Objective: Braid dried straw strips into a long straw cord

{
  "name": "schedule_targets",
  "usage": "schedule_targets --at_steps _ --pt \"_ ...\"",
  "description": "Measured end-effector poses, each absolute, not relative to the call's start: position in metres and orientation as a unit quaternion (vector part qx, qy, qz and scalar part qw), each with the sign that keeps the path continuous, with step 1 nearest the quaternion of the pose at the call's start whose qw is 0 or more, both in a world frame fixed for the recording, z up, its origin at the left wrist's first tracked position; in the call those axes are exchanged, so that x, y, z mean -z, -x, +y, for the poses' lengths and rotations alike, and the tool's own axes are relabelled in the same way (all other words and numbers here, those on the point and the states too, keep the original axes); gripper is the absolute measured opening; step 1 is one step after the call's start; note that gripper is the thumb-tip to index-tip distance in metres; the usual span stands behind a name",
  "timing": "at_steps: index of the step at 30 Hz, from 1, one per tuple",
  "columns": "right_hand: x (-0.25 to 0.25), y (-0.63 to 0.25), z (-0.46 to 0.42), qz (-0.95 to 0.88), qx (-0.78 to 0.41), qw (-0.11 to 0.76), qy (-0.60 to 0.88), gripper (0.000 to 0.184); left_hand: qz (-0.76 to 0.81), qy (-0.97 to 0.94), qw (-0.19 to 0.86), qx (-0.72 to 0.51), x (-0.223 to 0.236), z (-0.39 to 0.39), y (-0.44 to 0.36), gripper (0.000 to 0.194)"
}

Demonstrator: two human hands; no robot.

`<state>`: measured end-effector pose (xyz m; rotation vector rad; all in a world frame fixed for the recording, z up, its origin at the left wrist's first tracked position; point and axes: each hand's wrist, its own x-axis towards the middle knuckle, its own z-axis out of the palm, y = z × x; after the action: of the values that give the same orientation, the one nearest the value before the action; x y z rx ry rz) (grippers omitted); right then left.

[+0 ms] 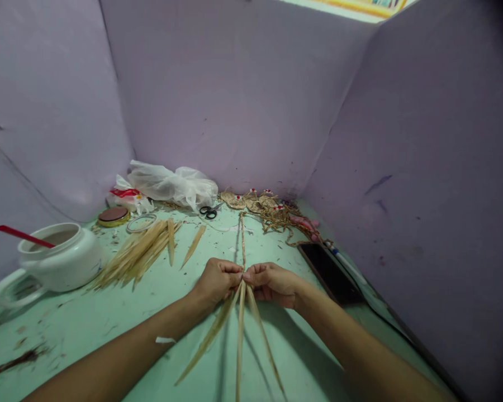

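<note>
My left hand (220, 280) and my right hand (274, 283) meet at the middle of the table, fingertips pinched at the lower end of a thin braid (243, 240). The braid runs away from me, raised a little above the surface at its near part. Below my fingers, three loose strands of dry straw-coloured fibre (240, 340) fan out toward me. Both hands are closed in a pinch where braid and strands join. To the left lies a bundle of flat dry fibre strips (140, 254), with one separate strip (193, 247) beside it.
A white mug (62, 262) with a red stick (27, 237) stands at left. Black scissors (209, 211), a plastic bag (171, 184), a round tin (113, 216) and braided pieces (251, 201) lie at the back. A phone (331, 273) rests right, beside a cable (377, 307). Purple walls (235, 100) enclose the table.
</note>
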<state>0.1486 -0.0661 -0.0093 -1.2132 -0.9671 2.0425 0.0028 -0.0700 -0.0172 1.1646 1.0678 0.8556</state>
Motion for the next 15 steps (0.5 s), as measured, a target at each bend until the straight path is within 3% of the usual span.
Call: schedule_targets --at_steps 7,15 --pt "0.015 -0.149 -0.07 -0.374 -0.811 0.249 0.374 0.018 0.456 -0.539 0.608 -0.363 0.021 -0.068 -0.002 0.014" --pt "0.011 -0.148 -0.069 -0.368 -0.795 0.252 0.412 0.015 0.443 -0.584 0.589 -0.341 0.029 -0.064 0.002 0.018"
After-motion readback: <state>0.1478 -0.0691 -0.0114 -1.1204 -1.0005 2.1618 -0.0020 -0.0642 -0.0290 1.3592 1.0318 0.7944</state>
